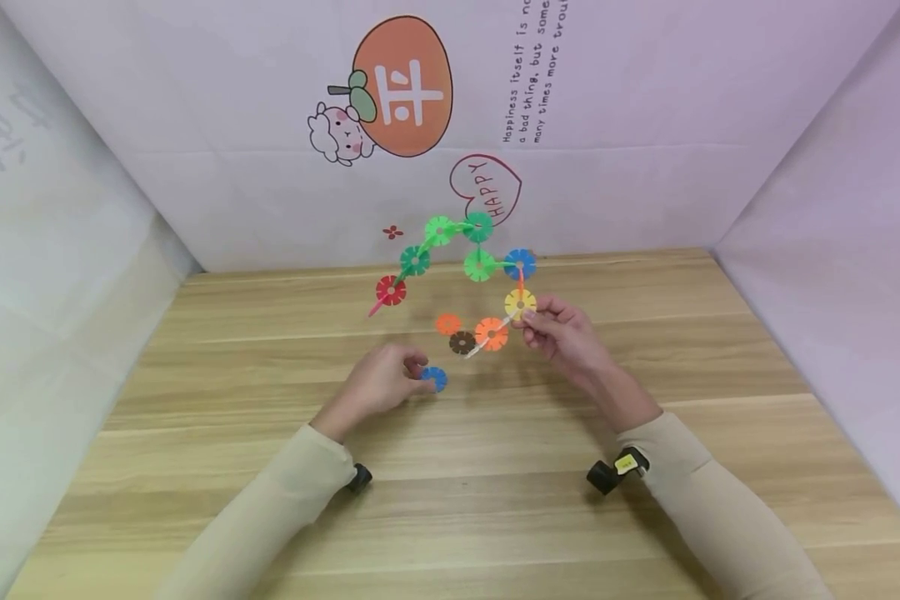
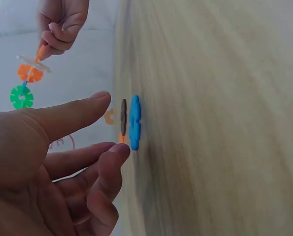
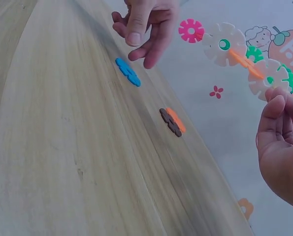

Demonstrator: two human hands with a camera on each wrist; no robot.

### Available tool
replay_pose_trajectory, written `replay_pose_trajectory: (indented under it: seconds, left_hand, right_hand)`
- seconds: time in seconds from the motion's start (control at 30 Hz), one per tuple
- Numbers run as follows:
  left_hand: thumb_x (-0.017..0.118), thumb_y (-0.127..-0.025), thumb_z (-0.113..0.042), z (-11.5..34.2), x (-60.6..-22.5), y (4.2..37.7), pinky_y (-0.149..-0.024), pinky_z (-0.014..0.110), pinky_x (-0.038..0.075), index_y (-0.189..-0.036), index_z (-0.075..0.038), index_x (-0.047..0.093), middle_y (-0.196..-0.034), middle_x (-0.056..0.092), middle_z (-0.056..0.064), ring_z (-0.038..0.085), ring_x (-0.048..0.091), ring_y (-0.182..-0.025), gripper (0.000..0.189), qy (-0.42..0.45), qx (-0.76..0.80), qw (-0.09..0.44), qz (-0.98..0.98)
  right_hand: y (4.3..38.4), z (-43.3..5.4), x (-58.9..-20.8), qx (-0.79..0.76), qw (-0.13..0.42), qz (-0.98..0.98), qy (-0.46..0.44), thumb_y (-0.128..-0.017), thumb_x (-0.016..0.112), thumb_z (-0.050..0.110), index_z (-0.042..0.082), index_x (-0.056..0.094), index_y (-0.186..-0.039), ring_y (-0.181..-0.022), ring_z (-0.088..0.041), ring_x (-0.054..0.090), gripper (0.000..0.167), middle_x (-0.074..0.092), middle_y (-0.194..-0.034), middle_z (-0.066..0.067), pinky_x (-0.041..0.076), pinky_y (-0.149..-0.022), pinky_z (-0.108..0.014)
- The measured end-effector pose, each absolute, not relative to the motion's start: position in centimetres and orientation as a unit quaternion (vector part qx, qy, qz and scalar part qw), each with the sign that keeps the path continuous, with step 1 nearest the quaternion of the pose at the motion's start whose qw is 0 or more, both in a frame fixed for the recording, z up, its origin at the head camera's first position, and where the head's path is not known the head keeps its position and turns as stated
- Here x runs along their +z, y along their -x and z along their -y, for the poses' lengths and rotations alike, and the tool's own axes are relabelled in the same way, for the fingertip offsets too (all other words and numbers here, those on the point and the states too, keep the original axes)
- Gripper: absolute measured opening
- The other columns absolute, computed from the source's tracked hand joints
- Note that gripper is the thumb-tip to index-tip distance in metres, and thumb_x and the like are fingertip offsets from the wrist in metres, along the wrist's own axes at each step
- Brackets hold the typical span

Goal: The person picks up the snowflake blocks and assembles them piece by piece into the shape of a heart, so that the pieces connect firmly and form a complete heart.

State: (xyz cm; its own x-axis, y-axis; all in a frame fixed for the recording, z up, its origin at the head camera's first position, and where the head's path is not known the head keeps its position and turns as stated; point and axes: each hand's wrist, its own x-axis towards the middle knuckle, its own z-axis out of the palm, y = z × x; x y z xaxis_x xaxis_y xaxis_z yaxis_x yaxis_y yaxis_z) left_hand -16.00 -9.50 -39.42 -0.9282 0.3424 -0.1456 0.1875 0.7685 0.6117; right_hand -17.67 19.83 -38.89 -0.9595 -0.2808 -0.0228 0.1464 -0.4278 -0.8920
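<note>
My right hand [image 1: 570, 340] pinches the yellow notched disc [image 1: 520, 295] of a chain of snowflake discs [image 1: 487, 322], held above the table. Green, blue, orange, white and red discs in the chain are slotted together, curving away to a red one with a pink piece at the far left end. My left hand [image 1: 378, 379] hovers low over the table, thumb and forefinger apart, beside a loose blue disc [image 1: 441, 379]. In the right wrist view, that blue disc [image 3: 122, 66] lies flat just beneath the left fingertips, with nothing held between them.
A brown disc [image 1: 454, 342] and an orange disc [image 1: 448, 317] lie close together on the wooden table [image 1: 270, 333], beyond the blue one. Behind stands a white printed backdrop [image 1: 232, 125], with side panels at left and right. Each wrist wears a small black camera [image 1: 603, 477].
</note>
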Motion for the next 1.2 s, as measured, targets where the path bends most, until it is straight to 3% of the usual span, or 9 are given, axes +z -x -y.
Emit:
replay_pose_trajectory:
  seconds: [0.43, 0.63, 0.77, 0.9, 1.0, 1.07, 1.2]
  left_hand:
    - [0.088, -0.079, -0.026, 9.1, -40.2, 17.4, -0.08, 0.038, 0.05, -0.103, -0.013, 0.069, -0.098, 0.064, 0.001, 0.019, 0.059, -0.091, 0.033, -0.144, 0.252, 0.136, -0.947]
    - [0.084, -0.083, -0.012, 9.4, -40.6, 17.2, -0.079, 0.037, 0.051, -0.1, -0.015, 0.067, -0.094, 0.066, 0.0, 0.018, 0.062, -0.09, 0.024, -0.142, 0.348, 0.121, -0.919]
    - [0.078, -0.088, -0.006, 9.5, -41.0, 16.8, -0.064, 0.028, 0.051, -0.102, -0.007, 0.071, -0.09, 0.068, 0.004, 0.018, 0.061, -0.076, 0.015, -0.121, 0.483, 0.143, -0.855]
    - [0.076, -0.091, -0.009, 9.3, -40.5, 16.0, -0.046, 0.022, 0.039, -0.104, -0.002, 0.073, -0.09, 0.07, 0.013, 0.013, 0.049, -0.053, 0.015, -0.085, 0.585, 0.192, -0.783]
    - [0.073, -0.093, -0.008, 9.0, -40.0, 15.5, -0.043, 0.022, 0.034, -0.105, 0.0, 0.071, -0.093, 0.071, 0.021, 0.011, 0.043, -0.046, 0.014, -0.079, 0.624, 0.211, -0.748]
    - [0.071, -0.094, -0.007, 8.8, -39.7, 15.2, -0.044, 0.022, 0.037, -0.106, 0.001, 0.07, -0.095, 0.072, 0.024, 0.011, 0.045, -0.044, 0.014, -0.085, 0.632, 0.215, -0.74]
    - [0.069, -0.096, -0.007, 8.6, -39.3, 14.9, -0.045, 0.024, 0.042, -0.107, 0.002, 0.07, -0.093, 0.072, 0.023, 0.012, 0.049, -0.044, 0.014, -0.093, 0.629, 0.21, -0.743]
  right_hand:
    - [17.8, -20.6, -39.1, -0.836, 0.137, -0.526, 0.077, -0.102, 0.054, -0.002, 0.006, 0.061, -0.093, -0.069, -0.011, 0.062, 0.014, 0.073, -0.088, -0.008, 0.051, -0.061, -0.019]
    - [17.9, -20.6, -39.2, -0.837, 0.137, -0.524, 0.075, -0.102, 0.052, -0.003, 0.006, 0.061, -0.092, -0.069, -0.011, 0.062, 0.016, 0.073, -0.087, -0.007, 0.051, -0.061, -0.019]
    - [17.9, -20.6, -39.2, -0.839, 0.133, -0.523, 0.07, -0.103, 0.051, -0.003, 0.006, 0.062, -0.092, -0.069, -0.011, 0.061, 0.017, 0.073, -0.087, -0.006, 0.051, -0.06, -0.019]
    - [17.9, -20.6, -39.2, -0.84, 0.13, -0.522, 0.075, -0.103, 0.051, -0.003, 0.005, 0.062, -0.092, -0.067, -0.011, 0.062, 0.018, 0.074, -0.087, -0.007, 0.051, -0.059, -0.019]
    - [17.8, -20.6, -39.0, -0.839, 0.129, -0.523, 0.076, -0.103, 0.05, -0.002, 0.005, 0.062, -0.091, -0.067, -0.011, 0.062, 0.019, 0.074, -0.087, -0.007, 0.051, -0.059, -0.019]
    - [17.8, -20.5, -39.0, -0.838, 0.129, -0.524, 0.073, -0.103, 0.051, -0.003, 0.005, 0.062, -0.091, -0.067, -0.011, 0.062, 0.019, 0.074, -0.086, -0.007, 0.051, -0.059, -0.019]
    - [17.9, -20.3, -39.0, -0.842, 0.133, -0.518, 0.07, -0.102, 0.052, -0.003, 0.004, 0.062, -0.092, -0.068, -0.012, 0.062, 0.016, 0.074, -0.086, -0.007, 0.051, -0.059, -0.019]
